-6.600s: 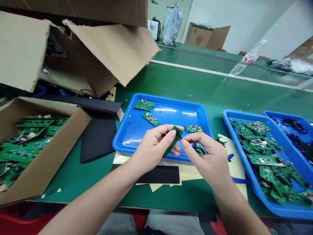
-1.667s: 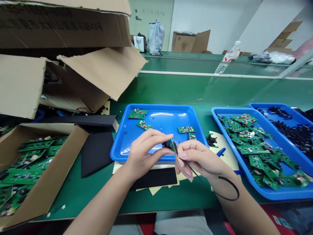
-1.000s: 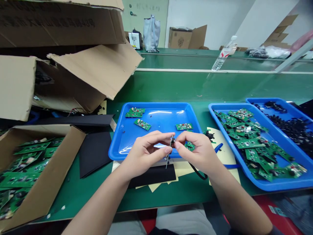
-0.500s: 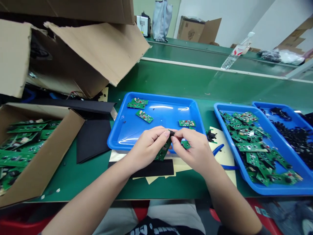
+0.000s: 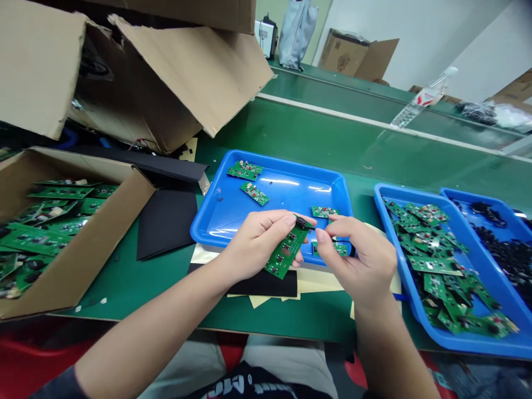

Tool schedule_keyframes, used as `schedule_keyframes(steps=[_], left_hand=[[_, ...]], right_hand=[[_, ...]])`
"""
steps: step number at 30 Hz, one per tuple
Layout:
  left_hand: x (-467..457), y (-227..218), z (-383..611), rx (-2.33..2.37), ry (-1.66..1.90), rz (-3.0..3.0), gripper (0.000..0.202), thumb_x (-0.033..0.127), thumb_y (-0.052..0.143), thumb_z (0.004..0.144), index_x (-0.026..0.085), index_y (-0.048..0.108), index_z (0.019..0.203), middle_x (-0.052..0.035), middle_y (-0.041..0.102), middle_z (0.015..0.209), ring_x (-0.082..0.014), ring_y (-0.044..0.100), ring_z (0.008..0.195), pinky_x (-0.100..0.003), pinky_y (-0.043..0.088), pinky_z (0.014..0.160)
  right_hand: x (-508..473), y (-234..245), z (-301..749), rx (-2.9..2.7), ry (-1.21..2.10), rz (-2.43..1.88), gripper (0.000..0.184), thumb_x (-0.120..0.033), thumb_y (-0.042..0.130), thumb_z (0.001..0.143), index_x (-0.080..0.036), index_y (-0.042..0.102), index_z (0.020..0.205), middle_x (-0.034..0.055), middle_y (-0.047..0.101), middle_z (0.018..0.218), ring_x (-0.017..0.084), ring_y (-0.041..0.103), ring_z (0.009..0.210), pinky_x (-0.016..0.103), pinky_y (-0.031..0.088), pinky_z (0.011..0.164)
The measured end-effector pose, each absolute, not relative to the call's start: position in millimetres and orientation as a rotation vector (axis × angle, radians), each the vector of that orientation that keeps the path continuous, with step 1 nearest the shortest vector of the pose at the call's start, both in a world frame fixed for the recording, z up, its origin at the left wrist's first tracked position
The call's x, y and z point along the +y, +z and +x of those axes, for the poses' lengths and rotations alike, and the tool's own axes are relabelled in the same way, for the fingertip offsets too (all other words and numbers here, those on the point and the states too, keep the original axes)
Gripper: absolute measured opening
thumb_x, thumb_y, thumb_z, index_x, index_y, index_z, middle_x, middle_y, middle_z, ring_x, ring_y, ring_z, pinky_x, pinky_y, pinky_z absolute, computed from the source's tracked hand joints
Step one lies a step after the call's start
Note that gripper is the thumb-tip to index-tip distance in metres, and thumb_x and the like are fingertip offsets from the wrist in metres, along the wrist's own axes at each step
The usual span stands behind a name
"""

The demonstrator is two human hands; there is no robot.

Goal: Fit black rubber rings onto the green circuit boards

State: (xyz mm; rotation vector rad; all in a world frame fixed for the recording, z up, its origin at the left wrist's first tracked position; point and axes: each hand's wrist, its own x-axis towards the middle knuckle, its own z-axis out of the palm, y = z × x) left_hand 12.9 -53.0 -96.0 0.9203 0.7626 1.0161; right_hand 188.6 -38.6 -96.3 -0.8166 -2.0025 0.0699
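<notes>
My left hand (image 5: 261,241) is shut on a narrow green circuit board (image 5: 286,252), which slants down and to the left below my fingertips. My right hand (image 5: 359,257) pinches a thin black wire (image 5: 332,238) between thumb and fingers. The wire's small black end piece (image 5: 302,223) sits at the board's upper end, touching it. Below my right hand, a green circuit board (image 5: 330,249) lies in the blue plastic tray (image 5: 270,163), partly hidden by my fingers. Several other boards, including one (image 5: 254,193), lie in that tray.
At left, an open cardboard box (image 5: 100,233) holds many green boards, next to black sheets (image 5: 166,224). At right, a blue tray (image 5: 399,260) holds heaped boards, and another blue tray (image 5: 469,197) holds black parts. A carton (image 5: 166,83) leans overhead.
My hands have moved slightly apart. The board now slants out from my left hand with its face showing, and the black end piece sits at its upper end. The view has swung.
</notes>
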Motion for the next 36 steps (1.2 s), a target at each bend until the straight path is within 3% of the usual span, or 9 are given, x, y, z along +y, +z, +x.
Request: schedule_keyframes(steps=[11,16,24,29,32,34,36], left_hand=[[-56.7,-96.6,18.3,0.783,1.182,1.053,0.029,0.039,0.060,0.089,0.016,0.074,0.098,-0.0013,0.065,0.069,-0.0125,0.064,0.056,-0.022,0.057,0.052],[-56.7,-95.8,16.8,0.824,1.183,1.177,0.032,0.044,0.060,0.089,0.017,0.075,0.093,-0.0015,0.062,0.073,-0.0100,0.061,0.052,-0.018,0.052,0.044],[-52.9,-88.7,5.3,0.850,0.871,1.353,0.043,0.046,0.051,0.093,0.014,0.063,0.068,-0.0020,0.061,0.059,-0.0110,0.059,0.049,-0.017,0.047,0.044],[-52.8,-86.5,4.5,0.825,0.816,1.447,0.045,0.045,0.047,0.094,0.014,0.061,0.064,-0.0013,0.059,0.057,-0.0109,0.057,0.049,-0.018,0.045,0.045],[-53.8,-84.9,4.4,0.876,0.913,1.449,0.045,0.047,0.048,0.094,0.014,0.065,0.069,-0.0020,0.060,0.061,-0.0109,0.055,0.049,-0.019,0.044,0.045],[-54.1,-83.9,3.7,0.922,0.974,1.465,0.045,0.046,0.049,0.094,0.013,0.067,0.070,-0.0023,0.060,0.061,-0.0114,0.055,0.050,-0.020,0.044,0.045],[-53.8,-83.6,3.0,0.966,1.032,1.514,0.044,0.045,0.050,0.094,0.014,0.069,0.069,-0.0033,0.061,0.063,-0.0136,0.058,0.057,-0.022,0.047,0.051]], right_hand=[[-42.3,-96.1,185.5,-2.029,0.181,-0.785,0.018,-0.011,0.056,0.085,-0.022,0.053,0.071,-0.0033,0.061,0.057,0.013,0.059,0.053,0.034,0.059,0.074],[-39.5,-93.9,187.3,-2.006,0.033,-0.781,0.019,-0.010,0.056,0.085,-0.023,0.053,0.073,-0.0028,0.060,0.058,0.014,0.058,0.053,0.032,0.059,0.071],[-34.2,-97.2,192.1,-2.032,-0.011,-0.765,0.014,-0.010,0.056,0.091,-0.023,0.058,0.087,-0.0005,0.068,0.070,0.016,0.065,0.065,0.034,0.057,0.080],[-35.1,-100.6,189.1,-1.985,0.026,-0.727,0.012,-0.011,0.057,0.090,-0.022,0.061,0.094,0.0027,0.068,0.076,0.019,0.067,0.076,0.037,0.057,0.082],[-33.8,-101.9,189.7,-1.955,-0.010,-0.753,0.031,-0.011,0.058,0.088,-0.024,0.059,0.117,0.0087,0.069,0.100,0.023,0.067,0.091,0.044,0.056,0.088],[-31.6,-102.4,193.0,-1.906,0.005,-0.797,0.057,-0.014,0.059,0.088,-0.025,0.042,0.141,0.0144,0.061,0.121,0.027,0.066,0.099,0.049,0.055,0.089],[-29.7,-102.3,197.8,-1.799,-0.026,-0.823,0.070,-0.018,0.061,0.087,-0.025,0.030,0.149,0.0173,0.054,0.130,0.031,0.064,0.105,0.053,0.055,0.089]])
